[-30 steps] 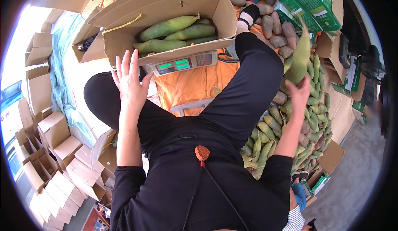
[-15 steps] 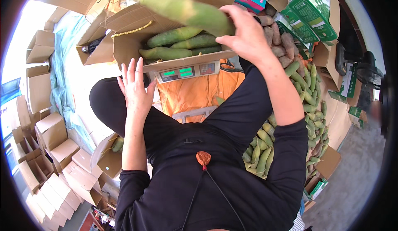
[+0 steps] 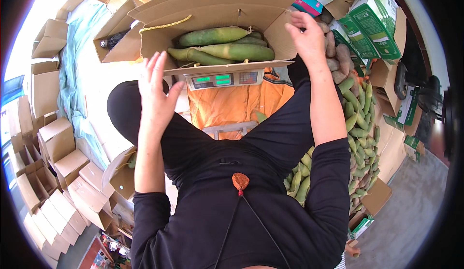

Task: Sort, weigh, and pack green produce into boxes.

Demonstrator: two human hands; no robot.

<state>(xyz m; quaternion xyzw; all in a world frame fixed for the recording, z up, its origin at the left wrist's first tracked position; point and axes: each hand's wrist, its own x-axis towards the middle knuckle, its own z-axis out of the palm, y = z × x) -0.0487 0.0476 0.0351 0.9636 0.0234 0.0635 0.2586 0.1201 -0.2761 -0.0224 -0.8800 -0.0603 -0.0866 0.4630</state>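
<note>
nearest the camera: dark long-sleeved top w/ a small brown pendant (image 3: 240, 180) on a cord at chest centre; dark trousers, knees spread toward 12.

left hand (image 3: 157, 92) at approx 10 o'clock from the pendant, raised, palm flat, fingers spread; grip released, holds nothing. fingertips sit just at the front flap of the cardboard box (image 3: 212, 8), contact not certain.

below the box front edge: weighing scale (image 3: 224, 79) w/ green lit displays, box resting on top. under the scale an orange cloth (image 3: 237, 105) hangs down between the knees.

right hand (image 3: 308, 37) at approx 1 o'clock, over the box's right flap, fingers loosely curled, grip released w/ nothing in it; cannot tell if it touches the flap.

inside the box: long green mangoes (image 3: 227, 47) lying lengthwise, stacked, filling the compartment; a yellow string handle runs along the left flap.

at 3 o'clock, on the floor by the right leg: loose pile of green mangoes (image 3: 360, 129), w/ some brownish ones at its far end near the right hand.

at 8–9 o'clock: folded brown cartons (image 3: 53, 143) stacked in rows. far, 1–2 o'clock: green-and-white printed cartons (image 3: 374, 25). far left, 11 o'clock: pale blue sheet (image 3: 72, 76) on the floor.
</note>
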